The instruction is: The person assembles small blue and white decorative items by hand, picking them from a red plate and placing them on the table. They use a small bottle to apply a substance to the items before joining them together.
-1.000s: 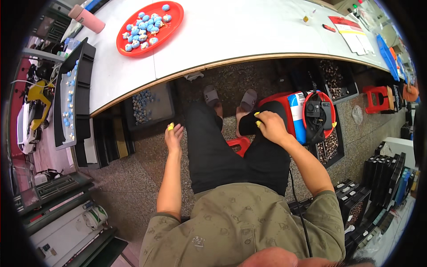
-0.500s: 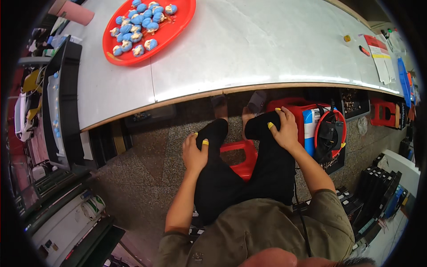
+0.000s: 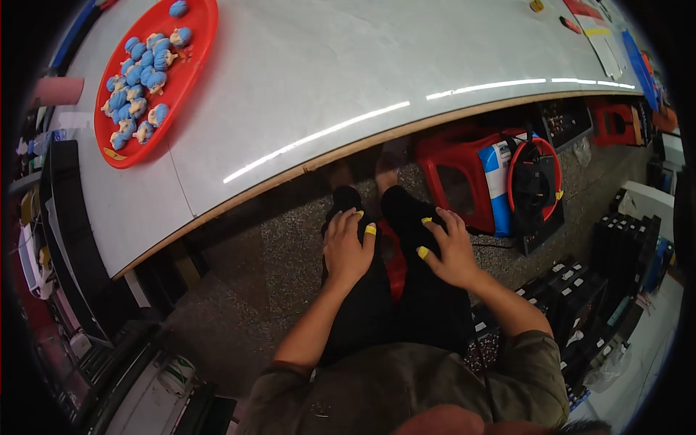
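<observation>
My left hand point(image 3: 349, 250) lies on my left thigh near the knee, fingers stretched over the black trousers point(image 3: 355, 312). On the other thigh rests my right hand point(image 3: 451, 250), its fingers spread and holding nothing. Both hands have yellow coverings on the thumb and a fingertip. Far to the left on the table, a red round tray point(image 3: 185, 94) carries several small blue-and-cream rounded pieces point(image 3: 134, 75). Neither hand is near the tray.
The pale table point(image 3: 312, 65) has a wooden front edge. Beneath it stand a red stool point(image 3: 453, 177) and a red-rimmed basket point(image 3: 554, 170) with black items. Stacked black bins point(image 3: 627, 243) are at right. A pink cylinder point(image 3: 61, 90) lies beyond the tray.
The view has turned, so the table and tray appear shifted left. My knees have come closer together, and both hands remain on my legs, nearer each other.
</observation>
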Motion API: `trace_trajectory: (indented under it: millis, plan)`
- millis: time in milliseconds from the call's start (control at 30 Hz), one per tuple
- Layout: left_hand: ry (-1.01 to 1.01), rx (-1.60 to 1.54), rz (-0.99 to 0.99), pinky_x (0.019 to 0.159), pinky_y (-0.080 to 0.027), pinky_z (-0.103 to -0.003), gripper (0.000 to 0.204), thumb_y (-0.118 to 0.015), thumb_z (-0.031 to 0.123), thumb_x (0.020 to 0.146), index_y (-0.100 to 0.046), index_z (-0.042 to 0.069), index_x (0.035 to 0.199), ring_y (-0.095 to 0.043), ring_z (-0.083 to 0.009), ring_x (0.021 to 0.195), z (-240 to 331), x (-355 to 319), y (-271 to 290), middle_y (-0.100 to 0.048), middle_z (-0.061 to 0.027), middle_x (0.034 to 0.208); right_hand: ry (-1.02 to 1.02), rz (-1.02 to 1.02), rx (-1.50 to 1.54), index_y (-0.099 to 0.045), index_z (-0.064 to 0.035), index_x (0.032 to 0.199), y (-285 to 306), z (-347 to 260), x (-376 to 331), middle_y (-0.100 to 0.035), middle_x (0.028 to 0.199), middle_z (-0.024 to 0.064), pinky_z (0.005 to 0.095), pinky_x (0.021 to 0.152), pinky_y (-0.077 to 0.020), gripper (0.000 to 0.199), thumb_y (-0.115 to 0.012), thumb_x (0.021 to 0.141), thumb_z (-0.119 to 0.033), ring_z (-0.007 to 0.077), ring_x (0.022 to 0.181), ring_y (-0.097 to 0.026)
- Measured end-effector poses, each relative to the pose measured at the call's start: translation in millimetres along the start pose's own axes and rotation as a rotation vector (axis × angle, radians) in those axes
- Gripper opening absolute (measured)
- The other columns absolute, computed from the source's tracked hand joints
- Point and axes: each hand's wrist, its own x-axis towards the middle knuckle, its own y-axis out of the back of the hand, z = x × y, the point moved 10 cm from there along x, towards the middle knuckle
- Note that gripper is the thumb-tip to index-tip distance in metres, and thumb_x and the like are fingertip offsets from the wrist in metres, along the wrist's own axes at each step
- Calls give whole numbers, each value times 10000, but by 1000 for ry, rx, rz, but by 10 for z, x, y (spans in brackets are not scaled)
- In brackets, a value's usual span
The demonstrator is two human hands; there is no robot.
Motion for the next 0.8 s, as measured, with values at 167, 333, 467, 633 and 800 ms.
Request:
trace_trajectory:
  millis: [167, 333, 467, 633, 800]
  plan:
    - [89, -113, 71, 1066, -444, -454, 309, -633, 211, 956, -652, 2, 1183, -572, -371, 1248, -203, -119, 62, -657, -149, 1271, -354, 9, 882, -544, 0, 1336, 135, 1084, 70, -659, 1225, 138, 367, 1018, -485, 385, -605, 997, -172, 260, 1159, -639]
    - [347, -393, 204, 1013, -484, -398, 303, -598, 138, 984, -624, -37, 1230, -645, -357, 1163, -911, -426, 127, -669, -218, 1224, -678, 64, 1157, -576, -19, 1262, -477, 1916, 370, -676, 1115, 106, 314, 876, -516, 292, -542, 1015, -173, 197, 1023, -664]
    - [482, -486, 298, 1033, -468, -380, 337, -552, 130, 1021, -572, -68, 1292, -630, -306, 1192, -1224, -709, 215, -665, -207, 1250, -864, 142, 1111, -592, -26, 1231, -1326, 2427, 657, -673, 1057, 84, 276, 782, -504, 270, -530, 1015, -176, 168, 975, -657]
    - [615, -494, 316, 1088, -422, -359, 371, -509, 135, 1048, -518, -73, 1355, -584, -282, 1259, -1532, -1080, 228, -609, -204, 1346, -706, 422, 935, -590, 11, 1286, -1661, 3232, 1148, -677, 1116, 93, 286, 843, -505, 354, -532, 1024, -219, 164, 989, -649]
    - [676, -510, 333, 1113, -393, -342, 371, -468, 118, 1057, -490, -74, 1374, -565, -257, 1282, -1570, -1060, 326, -606, -206, 1353, -475, 612, 773, -556, 35, 1373, -1648, 3374, 1171, -669, 1208, 114, 331, 991, -459, 474, -522, 1042, -303, 179, 1103, -608]
